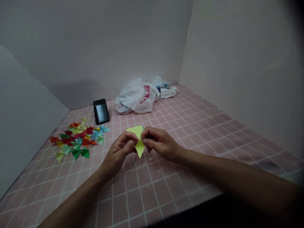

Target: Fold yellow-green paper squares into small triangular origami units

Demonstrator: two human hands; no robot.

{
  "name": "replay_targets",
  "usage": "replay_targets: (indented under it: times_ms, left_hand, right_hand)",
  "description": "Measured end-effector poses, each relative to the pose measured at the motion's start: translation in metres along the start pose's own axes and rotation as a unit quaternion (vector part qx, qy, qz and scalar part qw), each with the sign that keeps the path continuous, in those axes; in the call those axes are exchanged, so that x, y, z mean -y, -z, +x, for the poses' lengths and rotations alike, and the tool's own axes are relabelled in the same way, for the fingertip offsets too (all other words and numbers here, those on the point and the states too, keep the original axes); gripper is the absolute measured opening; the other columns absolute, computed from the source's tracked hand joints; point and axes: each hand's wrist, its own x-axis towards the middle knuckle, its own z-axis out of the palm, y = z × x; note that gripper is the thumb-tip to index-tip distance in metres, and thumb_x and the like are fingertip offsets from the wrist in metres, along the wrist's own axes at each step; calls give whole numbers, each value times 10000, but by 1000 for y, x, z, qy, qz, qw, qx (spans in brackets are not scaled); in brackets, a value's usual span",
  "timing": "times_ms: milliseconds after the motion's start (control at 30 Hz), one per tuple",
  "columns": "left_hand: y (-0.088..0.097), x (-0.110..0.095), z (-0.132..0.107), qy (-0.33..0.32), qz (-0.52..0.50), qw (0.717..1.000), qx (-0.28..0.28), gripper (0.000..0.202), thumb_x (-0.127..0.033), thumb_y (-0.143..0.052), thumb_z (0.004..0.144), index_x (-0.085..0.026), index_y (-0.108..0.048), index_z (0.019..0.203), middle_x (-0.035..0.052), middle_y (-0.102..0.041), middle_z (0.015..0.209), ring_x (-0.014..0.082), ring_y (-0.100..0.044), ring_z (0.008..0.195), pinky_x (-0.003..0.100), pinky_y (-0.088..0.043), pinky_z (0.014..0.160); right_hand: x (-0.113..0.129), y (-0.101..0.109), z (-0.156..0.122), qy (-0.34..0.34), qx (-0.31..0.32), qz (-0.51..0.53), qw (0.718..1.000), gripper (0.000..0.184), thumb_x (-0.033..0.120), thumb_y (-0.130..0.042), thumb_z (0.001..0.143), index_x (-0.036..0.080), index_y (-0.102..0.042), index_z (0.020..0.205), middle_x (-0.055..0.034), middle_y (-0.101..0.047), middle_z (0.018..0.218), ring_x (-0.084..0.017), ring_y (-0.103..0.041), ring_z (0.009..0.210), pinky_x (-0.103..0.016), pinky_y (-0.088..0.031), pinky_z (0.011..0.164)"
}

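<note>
A folded piece of yellow paper [139, 147] is pinched between both hands above the pink tiled table [180, 126]. My left hand [120, 152] grips its left side with curled fingers. My right hand [159, 143] pinches its right side between thumb and forefinger. The paper's point hangs downward between the hands. A second yellow sheet [136, 130] lies flat on the table just behind my fingers.
A pile of several folded paper triangles in red, green, blue and yellow [77, 139] lies at the left. A black phone [101, 111] lies behind it. A white plastic bag [139, 96] and small packets [163, 88] sit at the back. Grey walls enclose the table.
</note>
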Motion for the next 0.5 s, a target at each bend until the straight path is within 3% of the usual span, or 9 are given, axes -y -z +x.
replay_targets:
  times_ms: [133,267,400,500]
  left_hand:
    - [-5,-2,-1,-29,55,998,-29,137,-243,-799,779,-226,-688,859,-8,-634,810,124,-601,725,211,-497,651]
    - [-8,-3,-3,-78,155,983,-66,51,-213,-745,822,-217,-695,833,7,-662,803,140,-623,740,240,-507,684]
    - [-5,-2,-5,-165,284,941,-80,33,-186,-691,873,-217,-688,884,28,-683,848,162,-651,762,280,-520,709]
    - [-2,-1,-4,-266,368,888,-70,100,-119,-660,885,-214,-670,916,28,-689,878,157,-656,795,279,-521,717]
  right_hand:
    - [1,0,1,21,-13,-30,999,45,195,-594,887,169,-580,854,34,-545,702,-80,-517,577,-221,-433,545]
    - [0,0,1,45,-15,-59,997,30,179,-603,883,166,-608,856,19,-560,756,-84,-514,617,-222,-434,565]
    - [-2,0,1,49,-15,-74,996,61,168,-571,901,164,-629,881,11,-568,777,-87,-511,619,-229,-433,573]
    - [-2,1,1,58,-11,-79,995,68,174,-577,902,159,-640,884,1,-575,792,-96,-521,646,-237,-435,585]
